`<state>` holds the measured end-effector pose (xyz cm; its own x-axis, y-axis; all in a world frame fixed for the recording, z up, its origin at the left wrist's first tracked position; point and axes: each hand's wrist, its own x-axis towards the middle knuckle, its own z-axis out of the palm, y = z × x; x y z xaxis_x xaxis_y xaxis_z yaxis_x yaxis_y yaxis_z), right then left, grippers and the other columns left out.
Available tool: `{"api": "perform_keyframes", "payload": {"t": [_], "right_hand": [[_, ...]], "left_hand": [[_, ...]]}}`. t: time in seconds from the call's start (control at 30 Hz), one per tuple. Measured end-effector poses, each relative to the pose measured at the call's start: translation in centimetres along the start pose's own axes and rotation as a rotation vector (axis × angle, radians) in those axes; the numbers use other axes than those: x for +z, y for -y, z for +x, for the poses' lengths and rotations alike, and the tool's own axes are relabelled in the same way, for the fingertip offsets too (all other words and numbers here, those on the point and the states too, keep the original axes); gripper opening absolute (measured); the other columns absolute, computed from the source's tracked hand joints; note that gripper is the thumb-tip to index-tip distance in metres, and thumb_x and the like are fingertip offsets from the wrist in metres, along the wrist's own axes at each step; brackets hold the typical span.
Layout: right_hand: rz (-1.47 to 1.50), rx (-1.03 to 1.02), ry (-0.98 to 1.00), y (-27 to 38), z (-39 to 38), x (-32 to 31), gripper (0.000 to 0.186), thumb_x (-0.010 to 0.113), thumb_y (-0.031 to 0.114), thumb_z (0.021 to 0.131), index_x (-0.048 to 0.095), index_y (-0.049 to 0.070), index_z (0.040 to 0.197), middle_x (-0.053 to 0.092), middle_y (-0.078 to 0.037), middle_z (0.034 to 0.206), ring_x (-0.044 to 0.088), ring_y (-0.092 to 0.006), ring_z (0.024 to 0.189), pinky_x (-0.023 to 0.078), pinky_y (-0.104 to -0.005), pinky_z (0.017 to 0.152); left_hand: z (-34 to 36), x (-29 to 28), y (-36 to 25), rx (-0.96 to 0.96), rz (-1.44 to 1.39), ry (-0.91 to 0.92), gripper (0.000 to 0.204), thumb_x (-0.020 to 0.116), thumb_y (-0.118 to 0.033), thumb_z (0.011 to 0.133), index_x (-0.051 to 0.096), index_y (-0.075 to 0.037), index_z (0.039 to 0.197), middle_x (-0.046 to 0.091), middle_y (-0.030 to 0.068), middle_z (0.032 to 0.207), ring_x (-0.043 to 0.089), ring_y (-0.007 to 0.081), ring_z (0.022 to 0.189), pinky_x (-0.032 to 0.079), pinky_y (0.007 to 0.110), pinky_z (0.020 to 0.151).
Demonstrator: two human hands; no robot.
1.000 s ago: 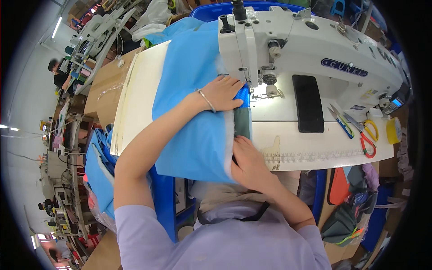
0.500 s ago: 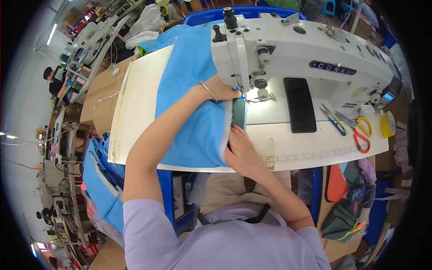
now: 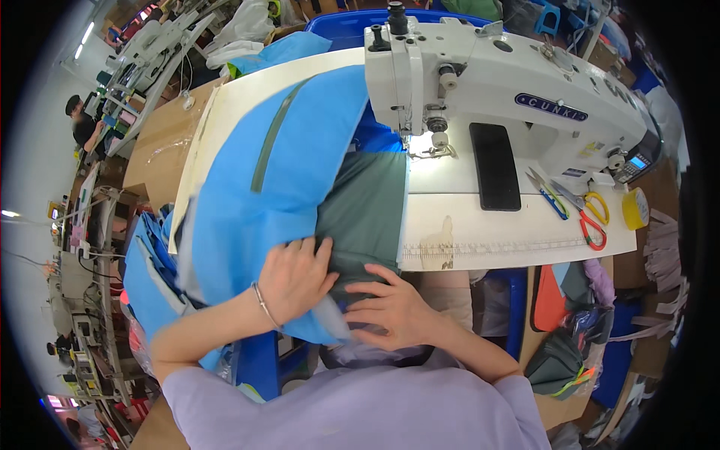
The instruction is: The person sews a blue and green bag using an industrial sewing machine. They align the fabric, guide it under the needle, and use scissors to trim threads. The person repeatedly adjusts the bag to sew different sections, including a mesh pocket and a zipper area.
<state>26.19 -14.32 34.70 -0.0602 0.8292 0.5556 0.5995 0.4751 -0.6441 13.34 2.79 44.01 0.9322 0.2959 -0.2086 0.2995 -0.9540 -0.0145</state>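
A blue fabric piece (image 3: 247, 180) with a narrow dark green strip (image 3: 279, 124) spreads over the left of the sewing table and hangs past its front edge. Alongside its right edge lies dark green fabric (image 3: 367, 195), reaching up to the needle area of the white sewing machine (image 3: 465, 75). My left hand (image 3: 294, 281), with a bracelet at the wrist, has its fingers bent over the blue fabric beside the green and grips it. At the table's front edge, my right hand (image 3: 394, 311) has its fingers apart on the near end of the green fabric.
On the table's right lie a black phone (image 3: 495, 166), small thread snips (image 3: 549, 195), red-and-yellow-handled scissors (image 3: 589, 214) and a yellow tape roll (image 3: 635, 208). A blue bin (image 3: 337, 28) stands behind. More blue fabric (image 3: 154, 266) hangs at the left; a person (image 3: 84, 124) sits farther off.
Both hands have moved toward me, the left one away from the needle area. The blue fabric has swung left and opened out, showing the dark green fabric and the strip.
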Motion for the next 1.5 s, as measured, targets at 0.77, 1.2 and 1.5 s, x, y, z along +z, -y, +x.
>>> {"api": "perform_keyframes", "payload": {"t": [0.77,1.2,1.5], "right_hand": [[-0.57,0.336,-0.084,-1.5,-2.9,-5.3,0.037,0.073,0.021,0.089,0.069,0.007,0.122,0.063,-0.014,0.133,0.054,-0.0369,0.13,0.041,-0.0536,0.11],[-1.187,0.822,-0.416,-4.5,-17.2,-25.6,0.048,0.06,-0.002,0.089,0.058,0.003,0.137,0.062,-0.021,0.134,0.057,-0.0404,0.125,0.044,-0.046,0.108],[-1.005,1.093,-0.274,-4.7,-21.2,-30.5,0.06,0.056,-0.005,0.086,0.054,0.009,0.144,0.063,-0.022,0.131,0.06,-0.0412,0.12,0.048,-0.0474,0.101]], "left_hand": [[14.9,6.1,2.6,0.319,-0.253,-0.59,0.049,0.068,-0.024,0.091,0.06,0.0,0.132,0.059,0.0147,0.137,0.057,0.0329,0.122,0.045,0.045,0.104],[15.2,5.6,2.6,0.358,-0.267,-0.712,0.036,0.075,-0.015,0.084,0.069,-0.004,0.118,0.064,0.009,0.112,0.06,0.0299,0.096,0.049,0.042,0.086],[15.6,6.3,4.0,0.366,-0.435,-0.68,0.032,0.069,-0.014,0.09,0.07,-0.007,0.121,0.066,0.009,0.125,0.06,0.031,0.106,0.048,0.043,0.093]]}}
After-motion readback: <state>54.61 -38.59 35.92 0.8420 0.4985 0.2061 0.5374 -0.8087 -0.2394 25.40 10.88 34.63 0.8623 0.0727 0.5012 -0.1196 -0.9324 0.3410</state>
